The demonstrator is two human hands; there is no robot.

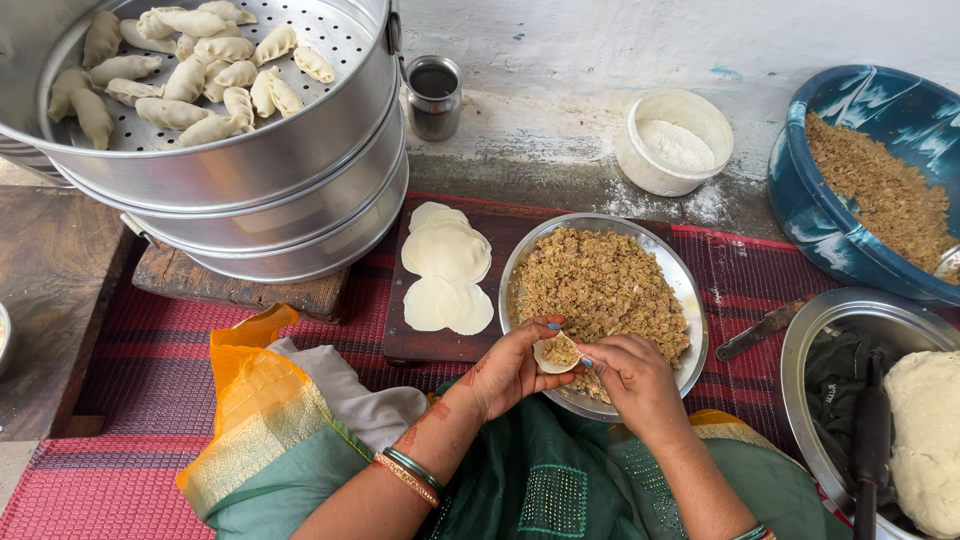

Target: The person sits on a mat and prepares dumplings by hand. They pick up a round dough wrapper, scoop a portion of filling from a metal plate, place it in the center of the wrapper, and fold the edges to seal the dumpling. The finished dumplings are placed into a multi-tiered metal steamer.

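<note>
Both hands (575,370), fingers curled, seemingly pinch a filled wrapper (557,351) together.

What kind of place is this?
Probably a home or small kitchen floor set up for dumpling making: a steamer holds shaped dumplings, beside a plate of filling and round wrappers.

Blue tub (800,150); red striped mat (150,360); green, perhaps sequinned, garment (560,490).

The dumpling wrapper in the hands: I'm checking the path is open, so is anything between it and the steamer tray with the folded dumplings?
The dumpling wrapper sits between left hand and right hand. Toward the steamer tray, the flat wrappers on the wooden board lie below the path; nothing tall blocks it.
</note>
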